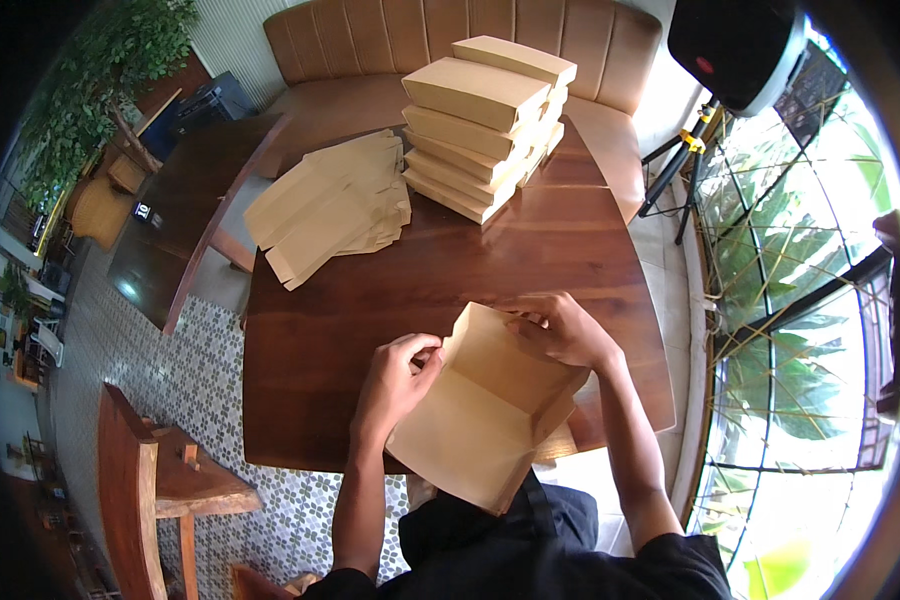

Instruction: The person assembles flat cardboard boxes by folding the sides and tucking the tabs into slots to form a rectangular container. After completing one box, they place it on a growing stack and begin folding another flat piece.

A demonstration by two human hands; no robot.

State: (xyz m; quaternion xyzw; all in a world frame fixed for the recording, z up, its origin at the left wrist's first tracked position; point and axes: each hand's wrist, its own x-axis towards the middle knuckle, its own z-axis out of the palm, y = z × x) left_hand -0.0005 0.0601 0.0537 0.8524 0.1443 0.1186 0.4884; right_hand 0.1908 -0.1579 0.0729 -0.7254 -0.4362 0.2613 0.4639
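Note:
A brown cardboard box (475,415), partly folded up, lies tilted over the near edge of the table in front of me. My left hand (400,380) pinches its left side near the upper corner, fingers curled. At the far wall of the box, my right hand (567,332) grips the cardboard with its fingertips bent over the edge. Flat unfolded cardboard blanks (330,205) lie in a fanned pile at the table's far left. Folded boxes (480,125) of the same brown cardboard are stacked in several layers at the back.
The dark wooden table (450,270) stands before a curved tan bench (370,45). A wooden chair (170,480) is at the near left, and another dark table (195,210) stands farther left. Right of the table are a tripod (685,160) and a latticed window (790,300).

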